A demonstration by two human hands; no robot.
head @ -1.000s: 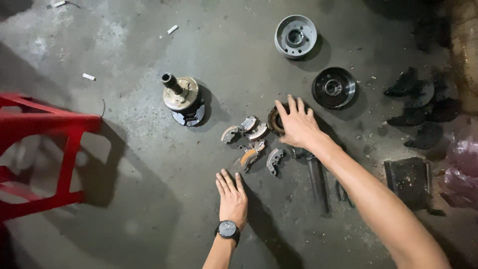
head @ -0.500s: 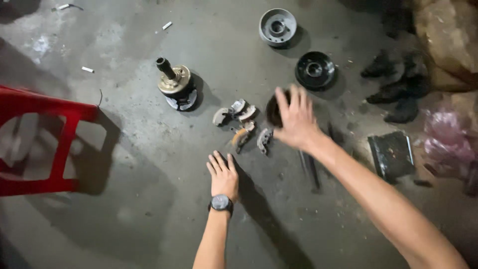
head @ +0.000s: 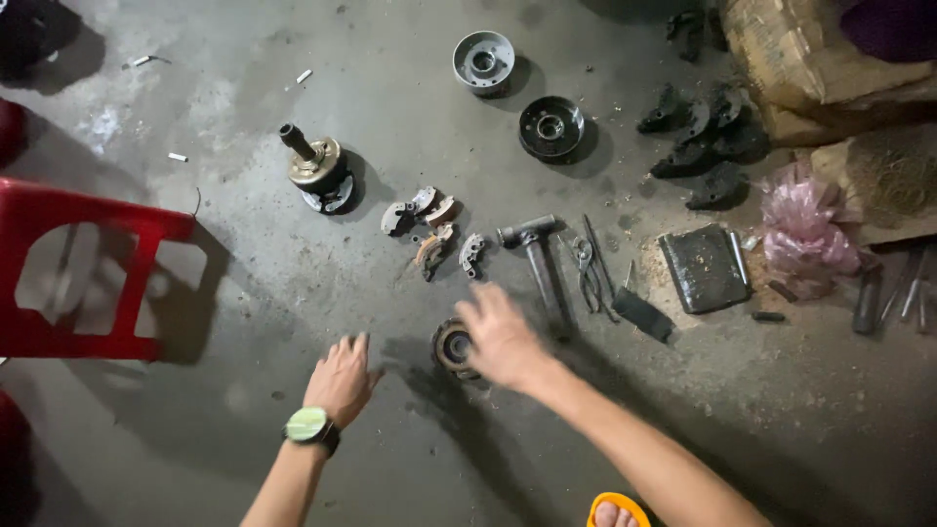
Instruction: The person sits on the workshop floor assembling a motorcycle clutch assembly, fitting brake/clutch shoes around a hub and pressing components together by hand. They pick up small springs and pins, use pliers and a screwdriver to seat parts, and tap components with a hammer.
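Observation:
My right hand point(head: 503, 337) is blurred with motion and grips the edge of a round rusty metal part point(head: 449, 346) on the concrete floor. Resting flat on the floor to its left is my left hand point(head: 342, 376), fingers apart, with a watch on the wrist. Several small curved metal shoes point(head: 429, 229) lie just beyond both hands. A hammer point(head: 537, 263) and pliers point(head: 589, 268) lie right of the shoes, close to my right hand.
A shaft assembly point(head: 314, 166) stands at the left. A grey drum point(head: 483, 60) and a dark drum point(head: 549, 127) lie farther off. At the right are black parts point(head: 698, 137), a dark block point(head: 705, 265), a pink bag point(head: 805, 229) and cardboard point(head: 820, 59). A red stool point(head: 88, 273) is left.
My right hand has pulled the round rusty part away from the shoes toward me. The hammer and pliers it covered now show. The view has shifted.

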